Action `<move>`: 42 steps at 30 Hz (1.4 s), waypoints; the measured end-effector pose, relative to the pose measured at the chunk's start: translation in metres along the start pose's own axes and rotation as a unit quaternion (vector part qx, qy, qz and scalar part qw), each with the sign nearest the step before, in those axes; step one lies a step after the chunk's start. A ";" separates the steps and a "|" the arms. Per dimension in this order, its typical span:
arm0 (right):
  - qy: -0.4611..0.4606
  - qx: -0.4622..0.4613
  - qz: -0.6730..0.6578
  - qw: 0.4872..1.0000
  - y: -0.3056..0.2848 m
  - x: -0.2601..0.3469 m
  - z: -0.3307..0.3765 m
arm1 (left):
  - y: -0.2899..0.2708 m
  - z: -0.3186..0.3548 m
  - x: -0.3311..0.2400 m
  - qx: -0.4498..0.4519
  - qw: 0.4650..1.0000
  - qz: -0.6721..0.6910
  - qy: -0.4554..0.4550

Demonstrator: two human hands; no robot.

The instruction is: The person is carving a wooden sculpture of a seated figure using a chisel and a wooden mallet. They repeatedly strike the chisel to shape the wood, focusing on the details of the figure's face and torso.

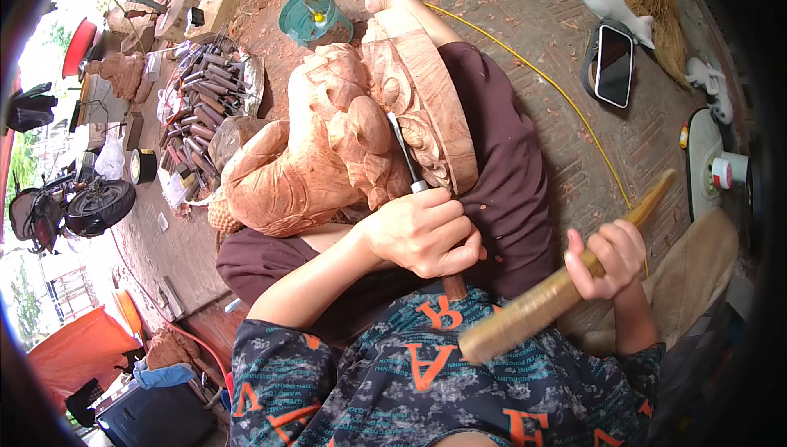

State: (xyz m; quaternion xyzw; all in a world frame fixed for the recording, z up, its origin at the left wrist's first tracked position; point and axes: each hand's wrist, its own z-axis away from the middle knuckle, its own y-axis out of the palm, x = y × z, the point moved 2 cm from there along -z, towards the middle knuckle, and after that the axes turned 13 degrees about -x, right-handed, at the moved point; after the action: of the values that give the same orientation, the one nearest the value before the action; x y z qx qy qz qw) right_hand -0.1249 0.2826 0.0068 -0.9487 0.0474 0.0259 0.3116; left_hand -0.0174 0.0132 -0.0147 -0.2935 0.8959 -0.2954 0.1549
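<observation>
A white kitten (611, 6) lies beside a straw broom (652, 0), near a phone (615, 67).

The carving (299, 160) lies at the lap (504, 168), tools (205, 102) heaped left, phone (614, 68) on the right.

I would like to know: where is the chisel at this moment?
In the head view, the chisel is near the centre, gripped in the left hand, its blade pointing up the picture along the carved wooden statue.

Orange and teal lettering (432, 367) on shirt (566, 389)
</observation>
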 end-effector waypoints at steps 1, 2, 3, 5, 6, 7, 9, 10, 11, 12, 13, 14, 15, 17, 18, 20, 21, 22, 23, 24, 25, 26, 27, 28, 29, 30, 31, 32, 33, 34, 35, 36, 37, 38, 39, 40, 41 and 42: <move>0.028 0.027 0.012 0.999 0.001 0.002 -0.002 | -0.001 -0.001 0.000 -0.010 1.000 -0.007 -0.002; 0.057 0.053 0.023 0.997 0.002 0.004 -0.004 | -0.004 -0.003 0.000 -0.021 1.000 -0.014 -0.003; 0.069 0.049 0.014 0.996 0.000 0.003 -0.001 | -0.005 -0.005 0.001 -0.033 0.999 -0.019 -0.003; 0.082 0.032 0.005 0.996 -0.001 0.003 0.003 | -0.015 -0.018 -0.002 -0.100 0.991 -0.092 -0.016; 0.082 0.017 0.000 0.996 0.000 0.004 0.004 | -0.022 -0.023 -0.004 -0.099 0.987 -0.128 -0.024; 0.083 0.002 -0.005 0.997 0.001 0.005 0.005 | -0.021 -0.025 -0.005 -0.088 0.990 -0.109 -0.025; 0.083 -0.005 -0.011 0.996 0.002 0.009 0.008 | -0.010 -0.024 -0.007 -0.075 0.996 -0.043 -0.023; 0.083 -0.010 -0.015 0.996 0.003 0.011 0.008 | -0.004 -0.019 -0.008 -0.062 0.998 -0.019 -0.024; 0.084 -0.014 -0.015 0.996 0.004 0.013 0.007 | -0.001 -0.017 -0.008 -0.066 0.997 -0.028 -0.028; 0.082 -0.017 -0.022 0.996 0.004 0.014 0.007 | 0.000 -0.017 -0.007 -0.063 0.997 -0.028 -0.031; 0.081 -0.020 -0.028 0.996 0.004 0.014 0.007 | -0.001 -0.016 -0.006 -0.061 0.997 -0.029 -0.035; 0.079 -0.024 -0.035 0.996 0.004 0.014 0.007 | 0.000 -0.015 -0.005 -0.059 0.997 -0.030 -0.039; 0.074 -0.029 -0.046 0.996 0.003 0.013 0.008 | 0.001 -0.016 -0.003 -0.064 0.997 -0.024 -0.039; 0.063 -0.039 -0.068 0.995 0.002 0.009 0.011 | 0.003 -0.016 0.001 -0.066 0.997 -0.034 -0.037; 0.052 -0.033 -0.050 0.997 0.003 0.007 0.011 | 0.004 -0.015 0.001 -0.066 0.996 -0.037 -0.035; 0.029 -0.020 -0.013 0.999 0.003 -0.001 0.006 | 0.005 -0.019 0.001 -0.072 0.995 -0.043 -0.049; 0.032 -0.022 -0.016 0.999 0.001 -0.003 0.005 | 0.005 -0.022 -0.001 -0.077 0.994 -0.049 -0.059; 0.034 -0.024 -0.019 0.999 -0.001 -0.005 0.003 | 0.005 -0.023 -0.003 -0.082 0.993 -0.055 -0.068; 0.036 -0.025 -0.022 0.999 -0.002 -0.006 0.003 | 0.006 -0.024 -0.002 -0.081 0.993 -0.058 -0.067; 0.037 -0.027 -0.026 0.999 -0.003 -0.007 0.003 | 0.007 -0.024 -0.002 -0.078 0.993 -0.061 -0.066; 0.041 -0.048 -0.056 0.996 -0.005 -0.007 0.004 | 0.008 -0.024 -0.002 -0.076 0.993 -0.065 -0.065; 0.032 -0.035 -0.035 0.998 -0.004 -0.009 0.004 | 0.009 -0.024 -0.001 -0.077 0.993 -0.067 -0.062; 0.022 -0.024 -0.012 0.999 -0.004 -0.011 0.002 | 0.011 -0.023 0.000 -0.078 0.993 -0.068 -0.057; 0.013 -0.012 0.010 1.000 -0.005 -0.012 -0.001 | 0.013 -0.023 0.001 -0.079 0.993 -0.070 -0.053; 0.053 0.040 0.047 0.997 -0.004 -0.009 -0.004 | 0.014 -0.022 0.002 -0.075 0.993 -0.071 -0.055; 0.055 0.029 0.028 0.998 -0.005 -0.012 -0.005 | 0.014 -0.021 0.003 -0.072 0.993 -0.073 -0.057; 0.040 0.010 -0.010 0.999 -0.006 -0.014 -0.002 | 0.013 -0.020 0.003 -0.068 0.993 -0.075 -0.058; 0.024 -0.009 -0.048 0.999 -0.008 -0.017 0.002 | 0.012 -0.020 0.003 -0.069 0.993 -0.074 -0.061; 0.014 -0.050 -0.068 0.996 -0.007 -0.018 0.006 | 0.013 -0.021 0.002 -0.070 0.993 -0.071 -0.063; 0.032 -0.009 -0.030 0.999 -0.007 -0.017 0.006 | 0.012 -0.022 0.002 -0.072 0.993 -0.069 -0.065; 0.050 0.032 0.008 0.998 -0.008 -0.015 0.002 | 0.011 -0.021 0.002 -0.057 0.994 -0.070 -0.066; 0.067 0.073 0.047 0.994 -0.008 -0.014 0.000 | 0.010 -0.021 0.004 -0.043 0.994 -0.072 -0.067; 0.069 0.051 0.032 0.996 -0.008 -0.016 0.001 | 0.009 -0.020 0.004 -0.029 0.995 -0.073 -0.068; 0.052 0.017 0.003 0.998 -0.008 -0.017 0.006 | 0.010 -0.018 0.003 -0.022 0.995 -0.071 -0.065; 0.034 -0.018 -0.028 0.999 -0.007 -0.019 0.011 | 0.010 -0.015 0.001 -0.014 0.995 -0.071 -0.063; 0.016 -0.053 -0.060 0.997 -0.007 -0.020 0.013 | 0.009 -0.015 -0.001 -0.007 0.996 -0.071 -0.061; 0.009 -0.033 -0.031 0.999 -0.005 -0.021 0.010 | 0.005 -0.017 -0.001 0.010 0.996 -0.069 -0.063; 0.050 0.049 0.023 0.997 -0.005 -0.016 0.002 | 0.002 -0.021 0.003 0.043 0.996 -0.038 -0.072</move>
State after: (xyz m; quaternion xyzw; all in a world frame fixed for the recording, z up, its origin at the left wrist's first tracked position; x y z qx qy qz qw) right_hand -0.1404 0.2884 0.0095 -0.9310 0.0862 -0.0164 0.3544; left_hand -0.0306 0.0219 0.0002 -0.3405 0.8572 -0.3178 0.2199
